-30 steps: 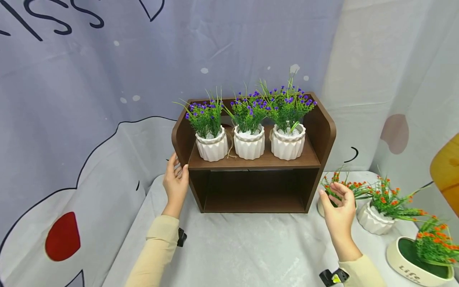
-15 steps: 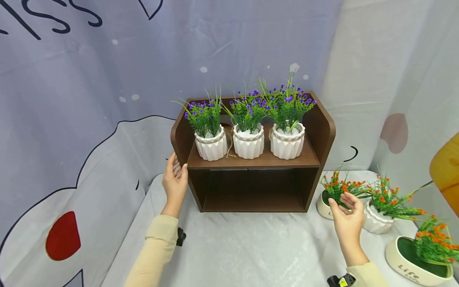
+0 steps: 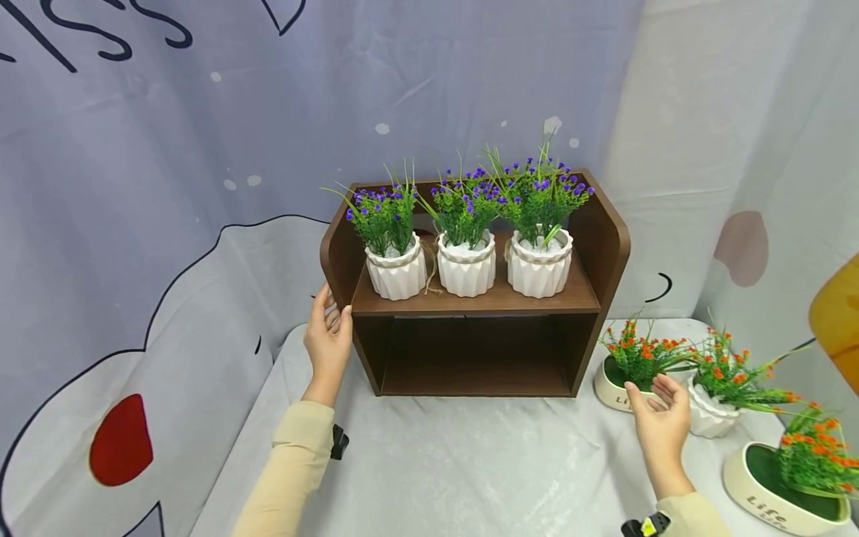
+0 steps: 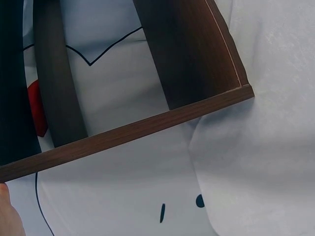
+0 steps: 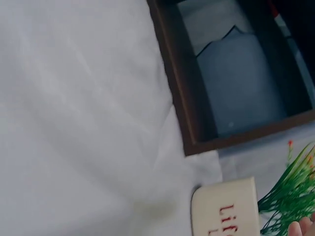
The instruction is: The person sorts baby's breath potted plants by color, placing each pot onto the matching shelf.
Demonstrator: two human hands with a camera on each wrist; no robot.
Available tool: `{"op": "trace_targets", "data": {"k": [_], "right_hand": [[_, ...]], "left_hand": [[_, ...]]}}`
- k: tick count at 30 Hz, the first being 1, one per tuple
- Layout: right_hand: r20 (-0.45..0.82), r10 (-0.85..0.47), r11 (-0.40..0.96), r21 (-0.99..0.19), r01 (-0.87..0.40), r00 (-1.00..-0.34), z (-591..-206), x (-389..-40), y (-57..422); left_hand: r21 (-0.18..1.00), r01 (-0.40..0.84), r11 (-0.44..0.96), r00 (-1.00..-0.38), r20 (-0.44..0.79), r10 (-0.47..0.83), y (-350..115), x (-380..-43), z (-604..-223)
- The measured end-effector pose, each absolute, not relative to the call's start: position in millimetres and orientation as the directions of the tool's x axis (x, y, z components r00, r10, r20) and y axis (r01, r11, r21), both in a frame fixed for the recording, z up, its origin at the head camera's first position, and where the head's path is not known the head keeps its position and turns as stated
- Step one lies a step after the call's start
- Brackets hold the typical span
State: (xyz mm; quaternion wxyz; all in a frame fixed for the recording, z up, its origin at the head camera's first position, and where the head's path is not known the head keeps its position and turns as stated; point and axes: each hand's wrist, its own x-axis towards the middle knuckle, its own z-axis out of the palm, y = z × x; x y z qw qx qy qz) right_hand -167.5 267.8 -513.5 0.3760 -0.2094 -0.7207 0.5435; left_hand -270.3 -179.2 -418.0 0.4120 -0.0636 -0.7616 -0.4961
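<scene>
A brown two-tier wooden shelf (image 3: 475, 303) stands on the cloth-covered table. My left hand (image 3: 327, 341) rests against its left side panel, the thumb at the front edge and the fingers along the outer face; in the left wrist view only a bit of this hand (image 4: 9, 216) shows. On the upper tier, three white fluted pots (image 3: 467, 270) with purple flowers stand in a row. To the right of the shelf, my right hand (image 3: 663, 426) is held with spread, relaxed fingers and nothing in it. It overlaps a cream oval pot (image 3: 612, 391) with orange flowers, lettered on its front.
A white fluted pot (image 3: 713, 416) with orange flowers stands beyond my right hand. Farther right and nearer is another cream oval planter (image 3: 758, 496), marked "Life". Printed curtains (image 3: 282, 134) hang behind the shelf and at both sides.
My right hand has moved right and slightly nearer, uncovering more of the cream oval pot beside the shelf. The left hand stays at the shelf's side.
</scene>
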Motion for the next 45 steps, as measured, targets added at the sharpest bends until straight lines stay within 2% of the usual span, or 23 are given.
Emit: {"op": "trace_targets", "data": {"k": [10,18,27,36,45], "right_hand": [[0.276,0.700,0.388,-0.921,0.026,-0.659,-529.8,-172.5,287.0],[0.262,0.666,0.409,-0.911,0.048,-0.698,-539.0,-177.9,299.5],[0.130,0.644,0.313,-0.944,0.106,-0.754,-549.3,-182.1,314.9],[0.135,0.576,0.436,-0.885,0.164,-0.806,-558.2,-187.8,325.0],[0.137,0.555,0.383,-0.917,0.107,-0.820,-563.6,-190.0,323.8]], "left_hand": [[0.719,0.498,0.485,-0.662,0.676,-0.323,-179.8,-269.1,-417.6],[0.714,0.491,0.500,-0.659,0.679,-0.323,-180.3,-268.2,-417.0],[0.707,0.502,0.498,-0.652,0.688,-0.318,-178.6,-269.7,-416.7],[0.711,0.508,0.487,-0.651,0.687,-0.323,-177.9,-272.0,-417.0],[0.712,0.497,0.496,-0.653,0.683,-0.327,-178.7,-270.5,-416.6]]}}
